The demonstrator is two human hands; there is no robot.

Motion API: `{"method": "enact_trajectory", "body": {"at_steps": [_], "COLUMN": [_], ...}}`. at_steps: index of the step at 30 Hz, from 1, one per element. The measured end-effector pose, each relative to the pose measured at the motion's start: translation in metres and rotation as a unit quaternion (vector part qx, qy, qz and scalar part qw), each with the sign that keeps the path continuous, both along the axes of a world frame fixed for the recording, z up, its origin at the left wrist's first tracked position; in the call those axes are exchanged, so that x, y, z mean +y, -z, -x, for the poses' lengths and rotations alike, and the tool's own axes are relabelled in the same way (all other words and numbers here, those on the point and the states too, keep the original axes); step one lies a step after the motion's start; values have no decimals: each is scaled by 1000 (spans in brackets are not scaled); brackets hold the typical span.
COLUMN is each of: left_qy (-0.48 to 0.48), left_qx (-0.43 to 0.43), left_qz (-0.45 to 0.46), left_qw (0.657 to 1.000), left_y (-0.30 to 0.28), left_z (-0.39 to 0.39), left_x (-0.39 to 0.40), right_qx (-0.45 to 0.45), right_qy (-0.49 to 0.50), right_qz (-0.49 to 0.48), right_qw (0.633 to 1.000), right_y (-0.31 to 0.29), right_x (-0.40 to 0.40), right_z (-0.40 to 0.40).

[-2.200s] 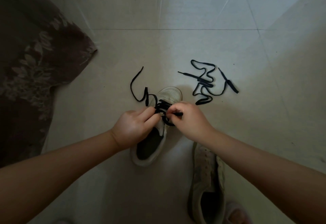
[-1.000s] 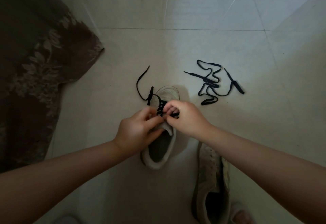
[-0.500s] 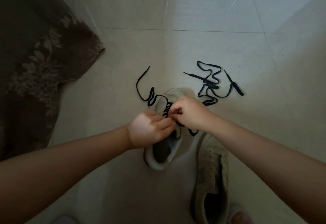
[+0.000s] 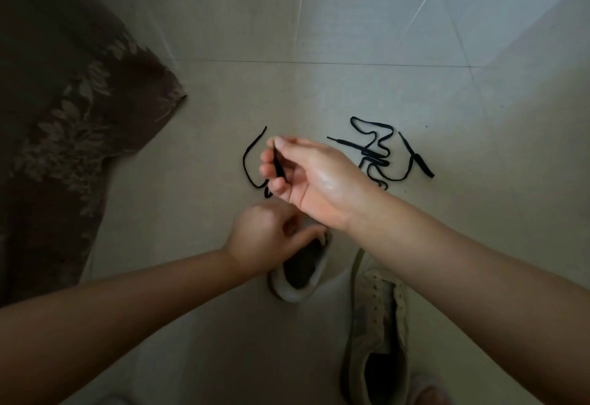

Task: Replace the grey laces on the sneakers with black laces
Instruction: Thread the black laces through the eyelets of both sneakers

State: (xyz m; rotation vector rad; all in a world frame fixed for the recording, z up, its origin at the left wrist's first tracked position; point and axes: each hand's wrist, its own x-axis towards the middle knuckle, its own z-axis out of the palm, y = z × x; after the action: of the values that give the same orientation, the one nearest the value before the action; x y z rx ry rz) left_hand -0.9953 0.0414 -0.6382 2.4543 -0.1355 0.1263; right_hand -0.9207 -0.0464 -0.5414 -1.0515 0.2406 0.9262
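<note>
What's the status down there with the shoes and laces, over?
Right hand raised, pinching black lace end. Left hand holds sneaker on floor. Second sneaker unlaced; spare black lace beyond it. Nothing in the way.

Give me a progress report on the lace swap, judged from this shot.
Done: no grey laces show on either sneaker. In hand: the right hand pinches one end of a black lace pulled up from the sneaker that the left hand steadies; how many eyelets are threaded is hidden. Left: the second sneaker has bare eyelets, and the spare black lace lies loose on the floor.
</note>
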Motion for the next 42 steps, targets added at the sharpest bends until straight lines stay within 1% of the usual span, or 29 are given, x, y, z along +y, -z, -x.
{"method": "enact_trajectory", "body": {"at_steps": [1,2,3,4,5,6,7,8,9,10,11,12,13,15,17,19,23,24,26,29,30,31,32,33,34,36,38,40,42], "left_qy": [-72,-121,-139,-127,-96,-68,-55,-55,-63,-69,-67,-63,-60,-63,-66,-56,-79,-89,-93,-48,-23,-8,-8,-18,-31,-40,-22,-24,-82], "left_qx": [51,78,72,52,31,20,25,39,55,68,81,97,115,181,234,243,283,282,216,73,69,96,146,190,208,177,148,165,211], "left_qz": [48,88,104,104,97,94,96,100,93,66,35,11,-14,-71,-122,-148,-176,-174,-177,-112,-81,-49,-18,0,-3,-45,-20,69,209], "left_qw": [995,986,982,985,990,993,994,993,992,993,994,993,992,979,962,957,940,939,956,990,994,994,989,982,978,982,989,984,951], "left_y": [-2,-4,-6,-4,-3,-1,3,7,12,19,26,33,39,49,56,55,56,55,47,27,19,14,12,12,14,18,19,16,7], "left_z": [2,3,3,4,4,6,9,12,16,21,27,33,37,45,50,51,44,40,28,9,3,-2,-6,-8,-9,-9,-8,-6,-7], "left_x": [1,4,8,13,18,23,27,33,40,49,58,67,75,89,100,103,112,113,108,78,63,49,35,24,17,10,6,6,11], "right_qx": [40,71,88,91,75,30,-56,-179,-312,-415,-472,-485,-472,-441,-447,-439,-374,-366,-366,-374,-379,-388,-400,-413,-426,-443,-443,-442,-440], "right_qy": [21,29,23,12,1,-8,-16,-26,-43,-68,-109,-162,-216,-278,-278,-262,-241,-235,-227,-230,-232,-231,-231,-233,-236,-244,-247,-247,-246], "right_qz": [-8,-6,-1,2,12,38,93,177,269,347,407,448,473,470,437,416,410,417,428,437,439,442,445,446,447,450,456,461,467], "right_qw": [999,997,996,996,997,999,994,968,910,839,775,733,712,712,729,752,796,798,794,785,781,775,768,759,750,736,731,729,726], "right_y": [0,1,4,7,13,20,28,39,49,59,69,77,84,94,99,100,103,105,108,108,107,105,103,101,100,100,101,102,105], "right_x": [-1,-2,-2,-1,0,0,-3,-8,-16,-26,-36,-46,-56,-69,-74,-76,-80,-82,-84,-82,-81,-79,-77,-76,-74,-71,-70,-72,-74], "right_z": [-2,-1,2,7,13,19,24,27,29,29,28,28,28,29,30,31,31,31,32,31,31,31,32,32,32,31,29,27,25]}}
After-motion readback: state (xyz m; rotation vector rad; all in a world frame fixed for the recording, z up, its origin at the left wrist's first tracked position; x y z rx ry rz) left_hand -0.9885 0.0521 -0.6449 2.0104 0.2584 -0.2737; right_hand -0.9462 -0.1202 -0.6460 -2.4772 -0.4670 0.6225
